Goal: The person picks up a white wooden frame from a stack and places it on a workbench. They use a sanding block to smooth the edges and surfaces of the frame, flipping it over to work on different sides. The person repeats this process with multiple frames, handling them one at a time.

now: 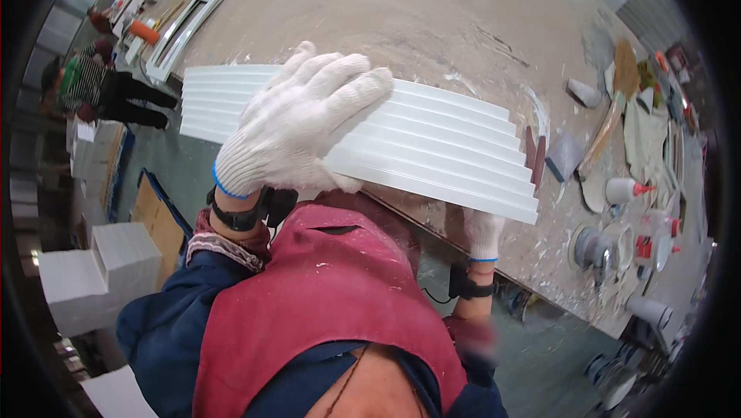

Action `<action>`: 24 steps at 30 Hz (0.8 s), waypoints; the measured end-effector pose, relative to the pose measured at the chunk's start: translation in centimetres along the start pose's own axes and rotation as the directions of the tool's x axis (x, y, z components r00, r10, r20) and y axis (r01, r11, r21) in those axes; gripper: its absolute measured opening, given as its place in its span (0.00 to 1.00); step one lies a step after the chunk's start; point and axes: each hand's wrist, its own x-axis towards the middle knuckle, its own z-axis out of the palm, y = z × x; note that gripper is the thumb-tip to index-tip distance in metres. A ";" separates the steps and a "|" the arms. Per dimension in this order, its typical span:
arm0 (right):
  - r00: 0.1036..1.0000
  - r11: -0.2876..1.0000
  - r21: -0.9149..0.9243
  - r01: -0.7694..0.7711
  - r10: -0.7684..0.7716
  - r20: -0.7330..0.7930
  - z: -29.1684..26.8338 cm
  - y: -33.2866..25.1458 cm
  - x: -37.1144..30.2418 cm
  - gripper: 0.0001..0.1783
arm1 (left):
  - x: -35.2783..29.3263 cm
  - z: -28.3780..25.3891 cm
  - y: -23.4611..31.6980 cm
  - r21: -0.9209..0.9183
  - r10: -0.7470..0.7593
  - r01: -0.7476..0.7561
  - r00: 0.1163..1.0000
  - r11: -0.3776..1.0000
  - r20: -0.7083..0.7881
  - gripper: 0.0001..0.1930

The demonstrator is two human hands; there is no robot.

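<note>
A long white ribbed panel lies slantwise before me, its near edge jutting past the table's edge. Across its upper face, left of the middle, rests my left hand in a white knit glove. Its fingers are spread and reach the far edge, while the thumb lies by the near edge. My right hand, gloved likewise, comes up beneath the panel's near edge at the right end. The panel hides its fingers, so whether they grip cannot be made out.
The worktable is stained. On its right lie a wooden-handled brush, a grey block, white bottles and a round power tool. A white frame lies far left. Another person stands beyond; white boxes are stacked left.
</note>
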 end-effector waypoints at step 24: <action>0.992 0.529 0.849 -0.009 0.111 -0.058 -12.4 -7.7 13.7 0.36 | -3.3 1.4 -2.7 -0.011 0.080 -0.084 0.978 0.996 -0.194 0.47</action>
